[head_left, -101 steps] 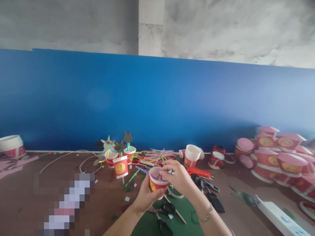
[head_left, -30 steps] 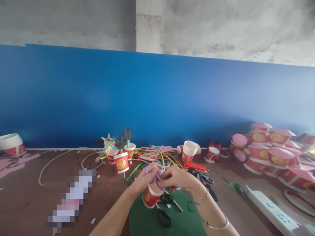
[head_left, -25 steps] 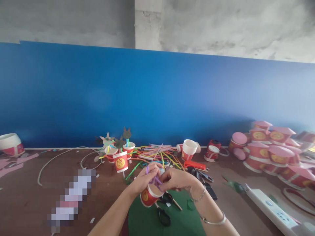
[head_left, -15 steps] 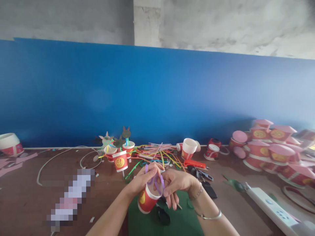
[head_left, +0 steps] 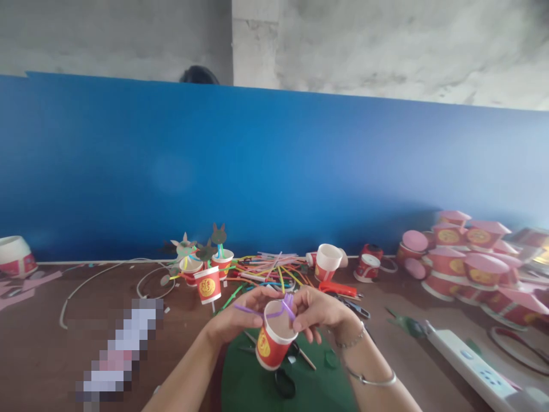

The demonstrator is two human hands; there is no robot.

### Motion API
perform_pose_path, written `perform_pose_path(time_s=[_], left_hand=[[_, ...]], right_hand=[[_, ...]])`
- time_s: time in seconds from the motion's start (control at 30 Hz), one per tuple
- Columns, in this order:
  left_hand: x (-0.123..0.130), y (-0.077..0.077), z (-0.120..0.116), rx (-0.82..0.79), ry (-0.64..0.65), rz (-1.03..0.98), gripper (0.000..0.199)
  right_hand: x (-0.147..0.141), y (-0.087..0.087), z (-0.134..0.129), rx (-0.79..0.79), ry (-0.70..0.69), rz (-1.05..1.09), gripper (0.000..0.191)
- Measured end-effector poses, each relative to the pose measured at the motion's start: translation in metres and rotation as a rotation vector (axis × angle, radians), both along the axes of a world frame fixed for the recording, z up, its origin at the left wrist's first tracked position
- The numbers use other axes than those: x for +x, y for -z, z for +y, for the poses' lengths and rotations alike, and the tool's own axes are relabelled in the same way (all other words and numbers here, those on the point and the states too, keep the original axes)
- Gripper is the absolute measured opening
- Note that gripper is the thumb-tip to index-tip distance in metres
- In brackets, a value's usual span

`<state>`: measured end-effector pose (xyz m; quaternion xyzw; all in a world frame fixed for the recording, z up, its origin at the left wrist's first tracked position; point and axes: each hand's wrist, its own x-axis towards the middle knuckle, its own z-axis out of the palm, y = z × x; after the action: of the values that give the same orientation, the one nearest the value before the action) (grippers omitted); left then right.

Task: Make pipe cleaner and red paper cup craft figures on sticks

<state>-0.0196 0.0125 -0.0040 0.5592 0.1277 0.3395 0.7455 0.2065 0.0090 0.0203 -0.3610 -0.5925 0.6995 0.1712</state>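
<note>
A red and white paper cup with a yellow round emblem is tilted toward me, its mouth showing. My left hand holds it by the left side of the rim, thumb in front and fingers behind. A bent purple straw lies across the mouth, one end sticking out past my left thumb. At the right rim, my right hand pinches the bunched part of the purple straw. Beneath the cup is a dark green mat with black-handled scissors and a thin stick.
Colourful straws lie piled at the back. Cups with animal cut-outs stand left of them; a white-rimmed cup and red tool are right. Pink-topped cups are stacked far right, behind a power strip.
The cup has shifted right and turned more upright. My left hand has moved from above its mouth to the left rim, and the purple straw now lies across the opening.
</note>
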Motion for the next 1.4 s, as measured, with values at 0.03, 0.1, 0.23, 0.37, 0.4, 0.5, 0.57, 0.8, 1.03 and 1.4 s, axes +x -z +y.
perform_pose_path(time_s=[0.03,0.1,0.23,0.37,0.4,0.5,0.57,0.8,1.03,1.4], left_hand=[[-0.002,0.001,0.001,-0.018,0.017,-0.003,0.058],[-0.006,0.007,0.005,-0.028,-0.014,0.016,0.052],[-0.009,0.021,0.012,-0.048,-0.143,0.013,0.03],[-0.006,0.028,0.013,-0.172,-0.136,-0.007,0.031],[-0.005,0.029,0.013,-0.185,-0.14,-0.017,0.031],[-0.001,0.029,0.014,-0.151,-0.183,-0.041,0.03],[0.001,0.028,0.015,-0.083,-0.221,-0.032,0.034],[0.001,0.01,0.012,0.326,-0.094,0.329,0.035],[-0.008,0.008,0.014,0.365,0.264,0.431,0.045],[-0.004,0.011,0.012,0.162,0.279,0.467,0.047]], right_hand=[[0.002,-0.001,-0.001,-0.001,0.016,0.009,0.022],[0.006,-0.002,-0.002,-0.004,0.048,0.03,0.021],[0.009,-0.004,-0.002,-0.007,0.077,0.033,0.02],[0.01,-0.005,-0.003,-0.019,0.066,-0.008,0.019],[0.01,-0.005,-0.003,-0.016,0.055,-0.018,0.02],[0.009,-0.006,-0.003,0.02,0.0,-0.066,0.022],[0.007,-0.006,-0.003,0.044,-0.031,-0.107,0.023],[0.003,-0.01,-0.007,0.123,-0.019,-0.232,0.021],[0.0,-0.008,-0.006,0.075,-0.067,-0.228,0.028],[-0.014,0.0,-0.004,0.031,-0.142,-0.155,0.03]])
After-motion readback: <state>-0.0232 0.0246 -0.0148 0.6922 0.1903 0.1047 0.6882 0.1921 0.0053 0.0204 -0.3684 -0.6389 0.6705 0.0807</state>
